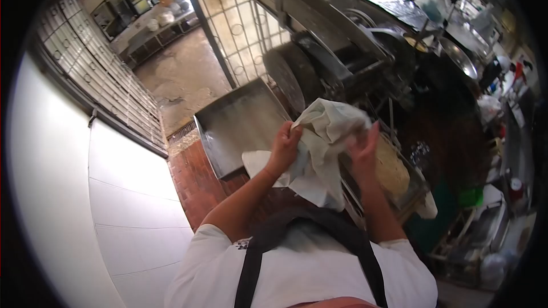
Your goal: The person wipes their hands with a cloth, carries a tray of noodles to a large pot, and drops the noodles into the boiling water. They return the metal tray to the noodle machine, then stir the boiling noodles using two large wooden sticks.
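Note:
A crumpled whitish cloth (322, 157) hangs between my hands in front of my chest. My left hand (287, 145) is closed on its left edge. At the cloth's right side is my right hand (363, 147), blurred by motion, with fingers raised and apart against the fabric; whether it grips any of it cannot be made out. Beyond the cloth to the left lies a shallow metal tray (242, 128) with a whitish, dusty inside. Right of my right forearm, a mass that looks like dough (391, 174) rests in a metal trough.
A dark machine with a roller (285, 77) and a sloping metal chute (319, 17) stands ahead. Left are a white wall (131, 194) and a barred metal gate (97, 74). Red tiles (197, 179) cover the floor. Cluttered shelves and a green container (471, 197) are at right.

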The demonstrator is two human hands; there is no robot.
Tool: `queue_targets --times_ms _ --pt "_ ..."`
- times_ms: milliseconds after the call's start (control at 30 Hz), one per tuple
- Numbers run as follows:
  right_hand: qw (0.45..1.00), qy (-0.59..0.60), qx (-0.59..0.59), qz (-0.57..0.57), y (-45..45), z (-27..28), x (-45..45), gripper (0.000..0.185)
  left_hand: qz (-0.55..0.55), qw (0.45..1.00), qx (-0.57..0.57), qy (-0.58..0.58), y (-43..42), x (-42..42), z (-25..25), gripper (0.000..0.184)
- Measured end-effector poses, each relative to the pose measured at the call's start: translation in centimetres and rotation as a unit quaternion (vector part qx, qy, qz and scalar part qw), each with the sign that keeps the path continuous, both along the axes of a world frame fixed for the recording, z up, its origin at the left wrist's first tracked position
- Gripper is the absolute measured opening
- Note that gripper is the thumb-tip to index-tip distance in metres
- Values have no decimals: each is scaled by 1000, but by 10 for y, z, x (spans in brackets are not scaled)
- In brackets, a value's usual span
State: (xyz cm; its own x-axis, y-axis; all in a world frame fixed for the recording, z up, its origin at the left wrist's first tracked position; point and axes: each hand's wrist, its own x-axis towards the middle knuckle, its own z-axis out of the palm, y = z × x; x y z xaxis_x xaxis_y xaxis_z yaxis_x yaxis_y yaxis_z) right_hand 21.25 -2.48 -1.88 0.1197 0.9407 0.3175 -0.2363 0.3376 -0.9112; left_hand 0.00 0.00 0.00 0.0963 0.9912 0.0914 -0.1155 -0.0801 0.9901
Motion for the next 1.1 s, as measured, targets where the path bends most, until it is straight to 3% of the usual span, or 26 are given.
queue_targets --times_ms 33,67,100,167,200,267,300,333,400,467,500,533,633,667,733,767,833,900,967,1000,1033,1067,1100 --pt "974 -224 2 -25 -18 11 7 95 13 1000 -3 -6 5 14 4 28" --pt "978 -200 -16 47 -33 -1 -9 86 24 1000 -10 -14 5 22 7 27" --pt "984 -123 -41 119 -26 -10 -57 77 -36 993 15 113 14 1 35 26" --pt "974 -132 -61 173 29 -65 -19 59 -159 950 80 255 12 33 72 23" --pt "971 -154 -89 159 44 -56 -2 51 -170 943 100 269 11 42 90 24" --pt "960 -211 -162 89 65 0 26 34 -79 920 198 329 36 17 60 24" --pt "970 -236 -53 -19 82 -8 47 35 -17 942 220 252 57 -7 33 22" --pt "951 -271 45 -144 99 -17 68 36 81 952 61 288 70 -31 30 16" --pt "969 -235 -35 -64 123 -4 118 40 231 903 127 339 84 -75 29 10" --pt "923 -334 -143 -130 122 12 122 41 278 907 92 302 103 -115 11 19" --pt "889 -382 -195 -162 122 15 123 42 278 909 86 299 101 -107 29 19" --pt "829 -478 -10 -290 129 -23 124 47 279 910 80 296 93 -90 65 20" --pt "874 -466 92 -101 86 49 83 49 243 920 143 271 99 -36 99 24" --pt "873 -481 70 39 84 50 66 49 218 935 150 236 103 -10 109 24" --pt "892 -424 38 150 84 14 21 46 74 949 136 276 98 34 125 18" --pt "927 -355 30 121 89 -23 -2 45 -7 955 149 258 84 55 136 19" --pt "975 -139 14 172 112 -48 -7 49 -103 936 188 279 54 73 162 21" --pt "973 83 -2 217 140 -59 -5 54 -188 909 250 275 41 68 170 25" --pt "971 181 -22 155 145 -27 -7 66 -240 944 156 163 33 38 175 26" --pt "983 166 -34 73 128 27 -5 74 -265 952 110 104 31 22 179 27" --pt "982 163 74 61 103 90 -11 93 -265 961 79 5 33 9 178 32" --pt "956 194 159 154 86 125 -10 109 -261 960 46 -92 39 -6 173 36" --pt "945 133 221 204 70 158 -12 116 -253 949 9 -189 41 -17 167 41"
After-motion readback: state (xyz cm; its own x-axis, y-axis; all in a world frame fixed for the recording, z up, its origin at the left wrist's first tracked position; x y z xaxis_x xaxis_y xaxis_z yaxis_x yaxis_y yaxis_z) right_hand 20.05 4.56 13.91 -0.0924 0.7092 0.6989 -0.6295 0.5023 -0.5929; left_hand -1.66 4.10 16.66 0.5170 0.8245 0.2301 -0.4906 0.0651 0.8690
